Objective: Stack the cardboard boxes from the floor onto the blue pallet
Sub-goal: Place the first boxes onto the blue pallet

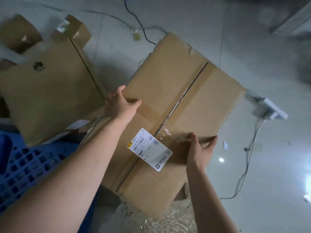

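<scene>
The taped box [176,98], large and brown, carries a white label [149,149] and lies slanted. The logo box [50,91] is left of it, near the blue grid pallet [25,165].

At least four cardboard boxes [176,106] [47,91] [18,32] [74,29], one blue pallet [25,165], two hands [119,103] [200,148], one white power strip [269,106].

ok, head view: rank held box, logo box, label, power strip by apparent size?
1. held box: largest, though nearest the camera.
2. logo box: close second; partly hidden, so the real order is unsure.
3. label on the held box.
4. power strip: smallest, but farther off than the label.
</scene>
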Tool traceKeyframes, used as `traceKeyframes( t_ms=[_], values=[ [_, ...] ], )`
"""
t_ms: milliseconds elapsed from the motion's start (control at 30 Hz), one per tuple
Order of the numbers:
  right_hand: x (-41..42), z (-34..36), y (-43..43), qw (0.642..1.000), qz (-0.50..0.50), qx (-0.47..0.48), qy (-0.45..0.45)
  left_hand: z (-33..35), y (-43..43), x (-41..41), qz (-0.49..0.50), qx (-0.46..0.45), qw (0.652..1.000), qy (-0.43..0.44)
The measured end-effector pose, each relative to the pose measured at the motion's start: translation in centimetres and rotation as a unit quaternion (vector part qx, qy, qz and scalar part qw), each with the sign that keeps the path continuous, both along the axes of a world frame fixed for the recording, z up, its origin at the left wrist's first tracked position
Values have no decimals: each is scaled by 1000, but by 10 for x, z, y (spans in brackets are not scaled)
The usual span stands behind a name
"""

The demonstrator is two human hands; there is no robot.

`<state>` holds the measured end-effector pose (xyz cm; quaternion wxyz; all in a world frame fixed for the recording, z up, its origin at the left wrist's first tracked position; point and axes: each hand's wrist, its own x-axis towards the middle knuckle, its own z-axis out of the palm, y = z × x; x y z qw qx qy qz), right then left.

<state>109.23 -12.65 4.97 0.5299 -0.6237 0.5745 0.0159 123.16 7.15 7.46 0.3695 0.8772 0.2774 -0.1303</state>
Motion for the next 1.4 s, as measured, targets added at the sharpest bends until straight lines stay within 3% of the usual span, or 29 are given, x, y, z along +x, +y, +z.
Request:
traceKeyframes(
  t_ms=[100, 367, 667, 833, 1033, 1233, 1400],
  values=[
    [33, 60, -14, 998, 53, -17, -41, 66, 1, 7, 45, 29, 998, -28],
    [126, 264, -18, 961, 226, -36, -153, 266, 32, 2, 182, -47, 975, -115],
    [175, 525, 59, 857, 389, -103, -321, 495, 89, -55, 366, -19, 904, -220],
    [141, 640, 125, 799, 432, -83, -410, 602, 144, -119, 414, 1, 857, -308],
    [60, 733, 212, 755, 460, -18, -468, 705, 211, -223, 464, 50, 803, -371],
    [-36, 770, 300, 714, 491, 27, -498, 753, 280, -345, 510, 91, 764, -383],
    [-111, 770, 372, 685, 544, 54, -482, 753, 327, -443, 556, 115, 734, -373]
  ],
)
